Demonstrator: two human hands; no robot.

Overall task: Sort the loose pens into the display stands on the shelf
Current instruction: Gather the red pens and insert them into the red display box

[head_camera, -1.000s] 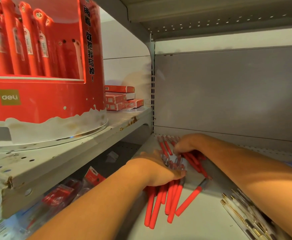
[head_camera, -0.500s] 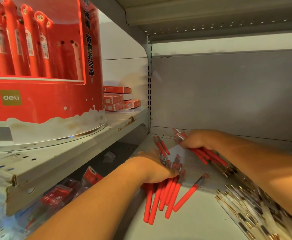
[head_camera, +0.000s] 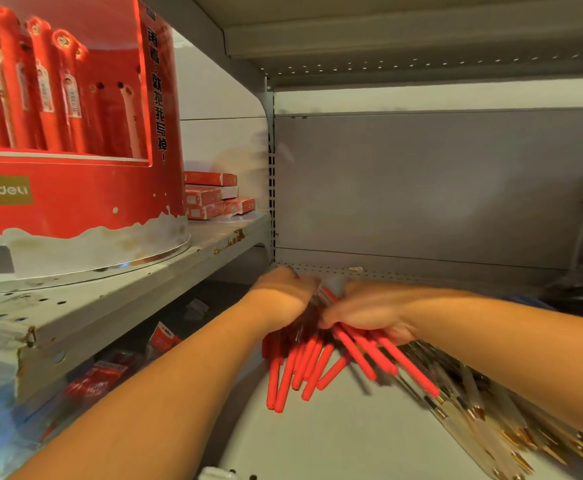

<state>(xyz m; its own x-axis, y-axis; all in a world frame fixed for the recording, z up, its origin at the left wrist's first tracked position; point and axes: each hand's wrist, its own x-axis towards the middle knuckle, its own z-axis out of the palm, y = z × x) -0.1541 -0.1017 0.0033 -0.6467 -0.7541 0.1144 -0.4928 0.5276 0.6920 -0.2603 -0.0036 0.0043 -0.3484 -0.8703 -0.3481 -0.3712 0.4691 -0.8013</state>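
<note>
Red plastic pens (head_camera: 293, 372) lie loose in a fan on the bare grey metal shelf (head_camera: 335, 441), just below the middle of the view, and none of this heap has reached a stand yet, so the sorting looks to be at its gathering stage with all the placing left to do. Their far ends bunch together under the two hands. From there the larger group runs its long axis down toward 6 and 7 o'clock, while a smaller group slants out toward 4 and 5 o'clock. The right hand (head_camera: 369, 313) comes in from 3 o'clock and appears to grip that slanted group, the barrels running out from beneath its palm, though blur softens the fingers. The left hand (head_camera: 283, 292) reaches in from 7 o'clock and covers the bunched ends, back toward the camera; I cannot tell whether it is clasping them or only resting on them. At 4 o'clock a second heap of clear-barrelled pens with gold tips (head_camera: 484, 420) sprawls on the same shelf, not held by either hand. Up at 10 o'clock, on a higher scuffed shelf (head_camera: 110, 299), stands the round red cardboard display stand (head_camera: 75, 202), with red pens upright inside and a few holes open. Small flat red boxes (head_camera: 210, 195) are stacked behind it.
</note>
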